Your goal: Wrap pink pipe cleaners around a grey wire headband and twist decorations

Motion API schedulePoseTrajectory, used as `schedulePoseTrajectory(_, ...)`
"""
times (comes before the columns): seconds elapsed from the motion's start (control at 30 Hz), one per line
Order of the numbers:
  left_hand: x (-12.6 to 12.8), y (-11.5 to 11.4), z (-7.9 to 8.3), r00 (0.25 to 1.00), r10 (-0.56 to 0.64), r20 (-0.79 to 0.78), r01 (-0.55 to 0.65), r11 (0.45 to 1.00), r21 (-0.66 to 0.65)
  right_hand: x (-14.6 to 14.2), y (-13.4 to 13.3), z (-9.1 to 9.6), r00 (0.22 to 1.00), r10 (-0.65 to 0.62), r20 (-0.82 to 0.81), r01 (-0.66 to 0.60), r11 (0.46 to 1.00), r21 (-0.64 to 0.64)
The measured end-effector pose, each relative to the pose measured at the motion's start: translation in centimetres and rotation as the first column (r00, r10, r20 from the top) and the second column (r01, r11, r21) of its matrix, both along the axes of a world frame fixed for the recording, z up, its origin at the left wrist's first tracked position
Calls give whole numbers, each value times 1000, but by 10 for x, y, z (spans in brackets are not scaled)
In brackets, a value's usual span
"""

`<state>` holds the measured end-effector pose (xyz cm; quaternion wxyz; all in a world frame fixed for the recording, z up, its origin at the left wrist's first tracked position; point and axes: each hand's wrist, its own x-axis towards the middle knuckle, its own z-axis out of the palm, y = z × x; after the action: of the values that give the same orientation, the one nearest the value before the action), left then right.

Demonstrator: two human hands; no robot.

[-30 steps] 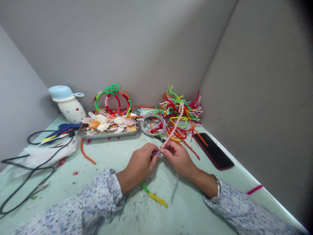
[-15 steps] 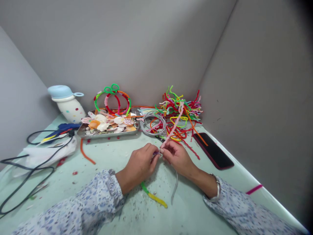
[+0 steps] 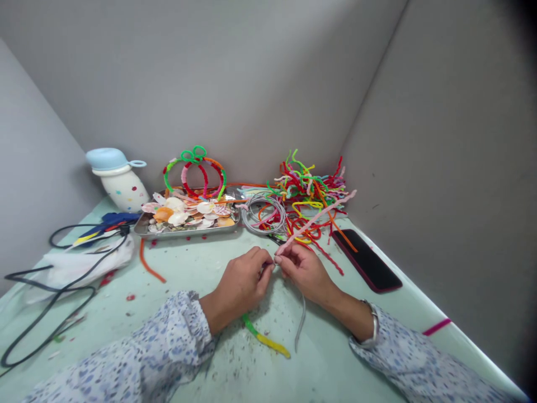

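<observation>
My left hand (image 3: 241,282) pinches a thin grey wire (image 3: 301,324), its fingertips almost meeting those of my right hand. Between thumb and forefinger, my right hand (image 3: 308,277) grips a pink pipe cleaner (image 3: 319,220), whose long free end slants up to the right. The wire's bare tail hangs below my right hand and curves down over the table. From under my left hand comes a green and yellow fuzzy length (image 3: 268,342); whether it joins the wire is hidden. Both hands are closed, and the meeting point of wire and pipe cleaner is mostly covered by fingers.
Behind the hands stand a metal tray (image 3: 188,232) of shells, pipe-cleaner hoops (image 3: 203,173), a wire coil (image 3: 264,215) and a pipe-cleaner heap (image 3: 310,182). A phone (image 3: 369,263) lies right. Leftward are a bottle (image 3: 121,182), a black cable (image 3: 71,288) and a plastic bag (image 3: 84,266).
The pink pipe cleaner's free end has swung down to the right, from steeply raised to a flatter slant. Both hands stay nearly in place. The view has shifted very slightly.
</observation>
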<state>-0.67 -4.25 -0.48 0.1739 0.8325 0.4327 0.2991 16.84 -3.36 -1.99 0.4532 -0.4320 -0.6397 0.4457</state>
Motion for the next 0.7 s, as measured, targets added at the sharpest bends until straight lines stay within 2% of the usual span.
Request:
schedulePoseTrajectory(0.37, 3, 3, 4, 976, 45, 213, -1, 979, -202, 0, 1, -1, 998, -34, 61, 28, 996, 85)
schedulePoseTrajectory(0.53, 5, 5, 3, 954, 103, 282, -5, 944, -329, 0, 0, 1, 988, -85, 128, 71, 991, 110)
schedulePoseTrajectory(0.7, 6, 6, 1, 938, 150, 312, -11, 914, -405, -1, -1, 2, 988, -67, 142, 50, 991, 120)
